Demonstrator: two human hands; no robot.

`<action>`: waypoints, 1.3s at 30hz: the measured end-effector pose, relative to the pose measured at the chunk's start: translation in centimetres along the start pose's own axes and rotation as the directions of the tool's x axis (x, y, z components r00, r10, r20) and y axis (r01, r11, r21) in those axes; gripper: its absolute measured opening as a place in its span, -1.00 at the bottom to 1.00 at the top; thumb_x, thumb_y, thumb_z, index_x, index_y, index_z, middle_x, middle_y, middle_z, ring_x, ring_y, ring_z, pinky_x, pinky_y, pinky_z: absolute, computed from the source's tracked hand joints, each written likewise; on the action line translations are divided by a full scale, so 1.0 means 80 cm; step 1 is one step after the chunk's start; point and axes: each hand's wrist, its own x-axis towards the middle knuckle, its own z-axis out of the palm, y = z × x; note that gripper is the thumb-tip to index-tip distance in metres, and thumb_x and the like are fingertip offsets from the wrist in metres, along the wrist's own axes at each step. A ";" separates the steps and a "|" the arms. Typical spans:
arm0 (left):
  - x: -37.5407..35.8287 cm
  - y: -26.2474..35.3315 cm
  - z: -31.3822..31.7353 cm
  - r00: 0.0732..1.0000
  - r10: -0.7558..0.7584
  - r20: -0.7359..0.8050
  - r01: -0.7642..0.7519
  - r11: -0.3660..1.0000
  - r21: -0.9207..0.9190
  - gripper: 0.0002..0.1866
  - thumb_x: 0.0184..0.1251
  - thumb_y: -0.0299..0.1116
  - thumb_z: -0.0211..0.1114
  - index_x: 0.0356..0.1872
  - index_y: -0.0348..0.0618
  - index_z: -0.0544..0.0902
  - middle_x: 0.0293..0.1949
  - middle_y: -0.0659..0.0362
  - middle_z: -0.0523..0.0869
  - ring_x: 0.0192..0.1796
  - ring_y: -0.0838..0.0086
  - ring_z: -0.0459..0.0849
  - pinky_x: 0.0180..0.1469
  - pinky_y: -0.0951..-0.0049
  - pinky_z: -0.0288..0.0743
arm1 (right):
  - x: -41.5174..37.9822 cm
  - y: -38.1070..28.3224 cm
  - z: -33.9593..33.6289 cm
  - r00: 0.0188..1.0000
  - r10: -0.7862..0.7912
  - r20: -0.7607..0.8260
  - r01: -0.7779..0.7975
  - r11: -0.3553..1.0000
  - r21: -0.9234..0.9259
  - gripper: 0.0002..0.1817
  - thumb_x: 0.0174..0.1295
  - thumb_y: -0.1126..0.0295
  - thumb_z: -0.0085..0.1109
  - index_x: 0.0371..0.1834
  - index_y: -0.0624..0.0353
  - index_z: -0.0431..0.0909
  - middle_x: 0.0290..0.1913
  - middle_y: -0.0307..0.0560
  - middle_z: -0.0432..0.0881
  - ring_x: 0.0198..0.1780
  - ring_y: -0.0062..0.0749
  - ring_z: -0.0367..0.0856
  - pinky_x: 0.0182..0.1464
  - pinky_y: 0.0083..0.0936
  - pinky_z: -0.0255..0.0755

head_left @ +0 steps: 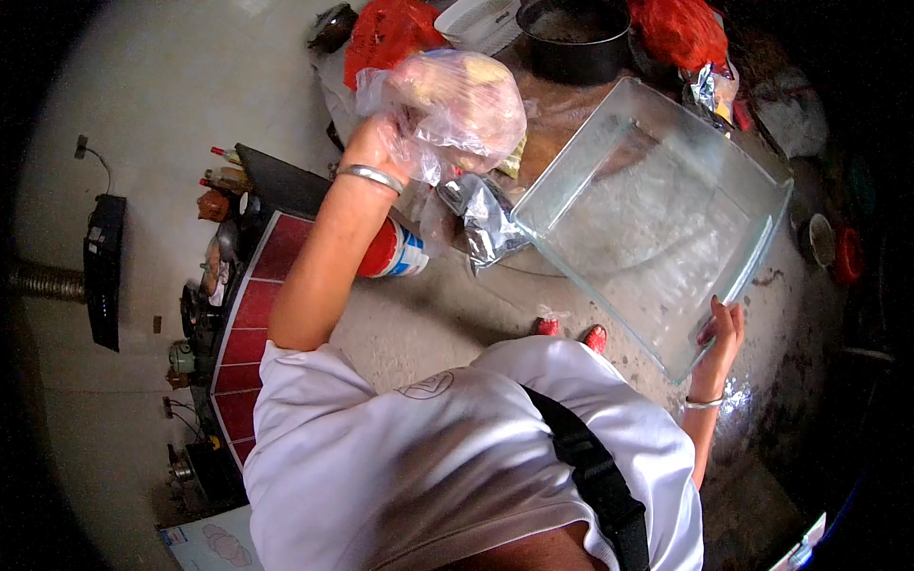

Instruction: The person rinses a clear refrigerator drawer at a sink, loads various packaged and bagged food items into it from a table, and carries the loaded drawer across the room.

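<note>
My left hand (379,143) is raised in front of me, closed on a clear plastic bag (466,105). Pale, yellowish lumps fill the bag; their kind is hard to make out. On the other side, my right hand (725,333) grips the near right edge of a clear rectangular bin (657,224) with greenish rims. The bin is tilted above the floor, and nothing shows inside it. Below the bag lies a crumpled silver packet (490,224), close to a red, white and blue tub (395,249).
Red plastic bags (392,38), a dark round pan (574,38) and a white basket (479,21) stand ahead. To the left runs a counter with red panels (257,319). A red basin (847,255) is on the far right floor.
</note>
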 end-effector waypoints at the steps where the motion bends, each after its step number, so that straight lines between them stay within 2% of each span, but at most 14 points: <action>1: -0.001 0.000 0.003 1.000 -0.007 -0.004 0.007 1.000 0.024 -0.62 0.37 -0.27 -0.05 0.12 -0.24 0.37 0.10 0.00 0.48 0.12 0.21 0.49 0.19 0.12 0.38 | 0.002 0.001 0.000 1.000 0.016 0.004 -0.016 1.000 0.006 -0.81 0.10 0.31 0.16 -0.52 0.03 0.34 -0.65 -0.41 0.23 -0.70 -0.73 0.18 -0.65 -0.72 0.04; 5: -0.019 0.001 0.028 0.995 -0.084 -0.050 0.089 0.990 0.105 -0.61 0.38 -0.26 -0.07 0.15 -0.22 0.35 0.13 0.00 0.46 0.14 0.19 0.47 0.19 0.09 0.37 | 0.004 0.004 -0.001 0.999 0.030 0.009 -0.031 0.999 0.026 -0.79 0.09 0.30 0.18 -0.54 0.02 0.33 -0.66 -0.42 0.23 -0.70 -0.73 0.18 -0.64 -0.71 0.05; 10: 0.045 -0.011 -0.041 0.933 -0.217 0.288 0.254 0.962 -0.100 -0.69 0.20 -0.43 0.08 -0.01 -0.21 0.45 -0.08 0.05 0.56 -0.04 0.22 0.56 0.00 0.12 0.48 | 0.003 0.001 0.006 0.999 0.036 -0.022 -0.036 0.999 0.001 -0.80 0.08 0.30 0.18 -0.54 0.02 0.34 -0.66 -0.42 0.24 -0.70 -0.73 0.19 -0.65 -0.72 0.05; 13: 0.028 -0.018 -0.002 0.969 -0.211 0.129 0.208 0.977 0.038 -0.78 0.14 -0.51 0.11 -0.16 -0.26 0.49 -0.26 0.07 0.59 -0.21 0.24 0.61 -0.19 0.18 0.56 | 0.010 0.008 0.003 0.998 0.061 -0.009 -0.061 0.998 0.015 -0.83 0.07 0.31 0.18 -0.52 0.02 0.36 -0.65 -0.41 0.27 -0.70 -0.73 0.20 -0.65 -0.72 0.06; 15: 0.046 -0.028 0.006 0.958 -0.257 0.128 0.247 0.965 0.089 -0.80 0.15 -0.51 0.11 -0.18 -0.28 0.50 -0.29 0.05 0.60 -0.25 0.25 0.62 -0.22 0.21 0.57 | 0.009 0.008 0.004 0.998 0.064 -0.010 -0.064 0.998 0.013 -0.83 0.08 0.31 0.17 -0.51 0.02 0.37 -0.65 -0.41 0.27 -0.70 -0.73 0.20 -0.65 -0.72 0.06; 16: 0.052 -0.031 0.001 0.903 -0.327 0.279 0.336 0.942 0.016 -0.82 0.15 -0.52 0.11 -0.21 -0.31 0.52 -0.31 0.04 0.61 -0.30 0.25 0.63 -0.25 0.23 0.59 | 0.010 0.011 0.003 0.998 0.055 0.001 -0.055 0.998 0.038 -0.84 0.08 0.32 0.17 -0.49 0.04 0.37 -0.65 -0.40 0.26 -0.70 -0.73 0.21 -0.65 -0.72 0.07; 19: 0.043 -0.049 0.038 0.930 -0.314 0.190 0.280 0.942 0.186 -0.83 0.14 -0.55 0.13 -0.24 -0.36 0.53 -0.31 0.03 0.62 -0.29 0.24 0.65 -0.23 0.24 0.61 | 0.008 0.005 0.011 0.999 0.048 -0.003 -0.048 0.999 0.021 -0.84 0.09 0.34 0.16 -0.49 0.05 0.36 -0.65 -0.40 0.26 -0.70 -0.72 0.21 -0.65 -0.72 0.09; 25: 0.058 -0.101 0.102 0.935 -0.297 0.194 0.201 0.894 0.401 -0.84 0.08 -0.63 0.15 -0.28 -0.45 0.52 -0.32 0.01 0.62 -0.31 0.26 0.66 -0.22 0.27 0.63 | 0.019 0.011 0.006 0.995 0.101 0.007 -0.101 0.993 0.058 -0.83 0.10 0.38 0.14 -0.52 0.07 0.33 -0.65 -0.37 0.29 -0.71 -0.69 0.22 -0.66 -0.70 0.11; 26: 0.046 -0.113 0.126 0.954 -0.261 0.151 0.171 0.881 0.441 -0.90 0.14 -0.50 0.16 -0.31 -0.26 0.54 -0.42 0.11 0.62 -0.37 0.41 0.62 -0.33 0.38 0.58 | 0.020 0.011 0.006 0.995 0.101 0.009 -0.102 0.993 0.056 -0.83 0.10 0.39 0.14 -0.52 0.08 0.33 -0.65 -0.36 0.29 -0.71 -0.69 0.22 -0.66 -0.70 0.11; 29: 0.155 -0.206 0.106 0.910 -0.396 0.125 0.301 0.837 0.457 -0.95 0.15 -0.52 0.14 -0.38 -0.24 0.55 -0.42 0.15 0.62 -0.42 0.45 0.62 -0.39 0.41 0.56 | 0.020 0.014 0.004 0.994 0.108 0.019 -0.109 0.989 0.096 -0.84 0.10 0.41 0.13 -0.50 0.09 0.33 -0.65 -0.36 0.29 -0.71 -0.69 0.22 -0.66 -0.69 0.12; 32: 0.132 -0.236 0.162 0.889 -0.442 0.121 0.367 0.845 0.390 -0.84 0.03 -0.56 0.12 -0.32 -0.32 0.56 -0.41 0.06 0.60 -0.46 0.30 0.58 -0.46 0.28 0.47 | 0.022 0.011 0.009 0.992 0.130 0.007 -0.130 0.987 0.095 -0.85 0.10 0.42 0.13 -0.48 0.08 0.32 -0.65 -0.36 0.29 -0.70 -0.69 0.22 -0.66 -0.69 0.12; 35: 0.189 -0.299 0.159 0.919 -0.394 0.022 0.318 0.774 0.548 -0.83 0.05 -0.58 0.06 -0.32 -0.33 0.56 -0.41 0.02 0.58 -0.45 0.26 0.58 -0.43 0.25 0.48 | 0.030 0.020 0.002 0.991 0.134 0.010 -0.135 0.986 0.098 -0.85 0.10 0.41 0.14 -0.46 0.09 0.33 -0.65 -0.36 0.30 -0.71 -0.69 0.23 -0.67 -0.69 0.13; 36: 0.236 -0.337 0.142 0.864 -0.489 0.121 0.342 0.746 0.572 -0.79 0.08 -0.59 0.02 -0.25 -0.37 0.55 -0.35 -0.03 0.59 -0.39 0.21 0.59 -0.34 0.22 0.51 | 0.031 0.020 0.003 0.991 0.136 0.012 -0.137 0.986 0.097 -0.85 0.10 0.41 0.14 -0.45 0.09 0.33 -0.65 -0.36 0.30 -0.71 -0.69 0.23 -0.67 -0.69 0.13; 39: 0.227 -0.331 0.164 0.818 -0.570 0.083 0.466 0.740 0.485 -0.79 0.12 -0.58 0.01 -0.23 -0.39 0.54 -0.31 -0.06 0.60 -0.32 0.16 0.60 -0.26 0.15 0.50 | 0.036 0.016 0.007 0.989 0.149 0.020 -0.149 0.987 0.056 -0.86 0.10 0.41 0.13 -0.42 0.12 0.35 -0.64 -0.36 0.31 -0.72 -0.70 0.23 -0.67 -0.69 0.15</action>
